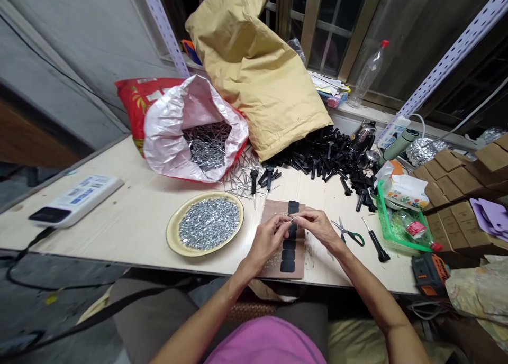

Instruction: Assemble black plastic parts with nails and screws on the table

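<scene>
My left hand (269, 238) and my right hand (316, 226) meet above a brown board (273, 210) with several black pads on it. Both are pinched on a thin metal pin (286, 216) held between them. A yellow plate (171, 230) heaped with small silver pieces lies just left of my left hand. Loose metal pins (238, 176) and black plastic pegs (321, 155) lie beyond the board.
A white-lined red sack (174, 136) of metal pins and a tan sack (257, 62) stand at the back. Scissors (349, 233), a black screwdriver (375, 242) and a green basket (383, 216) lie to the right. A power strip (75, 199) lies far left; cardboard boxes (456, 189) far right.
</scene>
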Demonstrator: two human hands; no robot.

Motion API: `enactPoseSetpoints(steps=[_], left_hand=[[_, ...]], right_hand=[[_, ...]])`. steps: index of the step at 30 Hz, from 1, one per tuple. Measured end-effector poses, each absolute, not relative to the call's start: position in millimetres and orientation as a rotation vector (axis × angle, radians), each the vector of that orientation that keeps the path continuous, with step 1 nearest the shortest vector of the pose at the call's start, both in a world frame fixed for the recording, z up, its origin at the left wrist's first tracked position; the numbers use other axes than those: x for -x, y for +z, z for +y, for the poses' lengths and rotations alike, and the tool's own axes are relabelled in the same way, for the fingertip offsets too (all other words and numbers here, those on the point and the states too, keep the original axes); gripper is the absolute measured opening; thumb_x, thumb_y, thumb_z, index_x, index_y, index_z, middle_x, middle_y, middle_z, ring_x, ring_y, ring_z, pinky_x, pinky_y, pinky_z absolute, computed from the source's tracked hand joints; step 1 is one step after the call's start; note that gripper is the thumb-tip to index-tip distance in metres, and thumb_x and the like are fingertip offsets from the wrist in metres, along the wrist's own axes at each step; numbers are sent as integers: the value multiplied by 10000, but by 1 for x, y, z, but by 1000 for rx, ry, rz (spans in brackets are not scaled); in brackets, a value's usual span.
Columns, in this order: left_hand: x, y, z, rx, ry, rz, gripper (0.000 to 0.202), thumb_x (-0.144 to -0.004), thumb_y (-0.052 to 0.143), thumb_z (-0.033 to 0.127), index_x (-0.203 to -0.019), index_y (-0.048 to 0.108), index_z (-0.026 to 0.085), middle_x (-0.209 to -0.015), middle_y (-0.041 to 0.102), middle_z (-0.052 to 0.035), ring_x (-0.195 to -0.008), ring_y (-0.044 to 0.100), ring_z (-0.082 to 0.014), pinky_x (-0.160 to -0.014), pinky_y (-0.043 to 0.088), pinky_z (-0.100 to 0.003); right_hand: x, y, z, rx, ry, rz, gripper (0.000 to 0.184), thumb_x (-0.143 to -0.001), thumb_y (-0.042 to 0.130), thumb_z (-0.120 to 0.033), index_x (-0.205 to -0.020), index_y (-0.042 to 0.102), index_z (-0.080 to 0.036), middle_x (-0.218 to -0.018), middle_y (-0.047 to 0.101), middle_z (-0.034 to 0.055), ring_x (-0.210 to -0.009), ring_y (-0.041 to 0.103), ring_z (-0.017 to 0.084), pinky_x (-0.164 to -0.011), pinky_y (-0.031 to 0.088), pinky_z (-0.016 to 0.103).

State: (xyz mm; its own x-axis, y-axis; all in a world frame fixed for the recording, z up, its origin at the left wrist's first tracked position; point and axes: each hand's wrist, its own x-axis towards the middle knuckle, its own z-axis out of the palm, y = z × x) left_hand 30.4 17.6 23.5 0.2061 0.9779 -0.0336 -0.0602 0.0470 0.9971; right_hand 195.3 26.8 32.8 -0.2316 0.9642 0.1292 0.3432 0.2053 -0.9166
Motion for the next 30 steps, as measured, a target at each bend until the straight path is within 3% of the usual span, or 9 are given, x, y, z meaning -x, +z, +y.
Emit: enactPoseSetpoints(steps=[6, 14, 18, 22, 25, 30], left_hand=[[-27, 19, 20, -1246, 997, 953, 275, -722, 624, 454, -713, 545, 192, -501, 546, 39, -453, 484, -103, -455, 333, -214], [-26, 25, 18, -1342, 1068, 1009, 219, -758, 597, 396, -697, 564, 189, -520, 543, 36, -488, 511, -109, -506, 386, -225], [-23, 26, 19, -1309, 1054, 995, 236, -747, 613, 410, -699, 558, 186, -527, 553, 38, -494, 515, -101, -511, 390, -214], [-23, 26, 20, -1158, 978, 943, 317, -725, 623, 479, -799, 540, 182, -504, 537, 60, -422, 445, -79, -427, 322, -190], [-24, 25, 20, -1199, 1028, 965, 323, -741, 616, 448, -907, 552, 178, -503, 529, 68, -466, 484, -93, -474, 364, -201], [-23, 25, 19, -1240, 1030, 990, 291, -730, 617, 460, -755, 542, 180, -516, 534, 55, -486, 488, -91, -487, 369, -207]], right_hand=[[-197, 43, 27, 1196, 1065, -1764, 284, -817, 595, -454, -842, 748, -216, -692, 666, 13, -588, 589, 122, -581, 478, 252], [-189, 39, 24, 1235, 1357, -1408, 308, -726, 682, -473, -816, 736, -184, -656, 642, -4, -551, 557, 104, -560, 461, 241], [-186, 36, 23, 1228, 1307, -1463, 314, -763, 639, -480, -843, 725, -189, -644, 626, -9, -552, 572, 111, -563, 459, 244], [-184, 38, 21, 1211, 1099, -1613, 290, -832, 571, -440, -879, 721, -196, -617, 618, -8, -590, 593, 123, -639, 469, 264], [-183, 39, 22, 1209, 1105, -1597, 303, -830, 573, -449, -872, 720, -187, -639, 618, -2, -590, 590, 121, -624, 470, 258], [-182, 33, 26, 1209, 1357, -1364, 338, -709, 691, -493, -822, 704, -175, -689, 617, -4, -542, 558, 99, -542, 463, 235]])
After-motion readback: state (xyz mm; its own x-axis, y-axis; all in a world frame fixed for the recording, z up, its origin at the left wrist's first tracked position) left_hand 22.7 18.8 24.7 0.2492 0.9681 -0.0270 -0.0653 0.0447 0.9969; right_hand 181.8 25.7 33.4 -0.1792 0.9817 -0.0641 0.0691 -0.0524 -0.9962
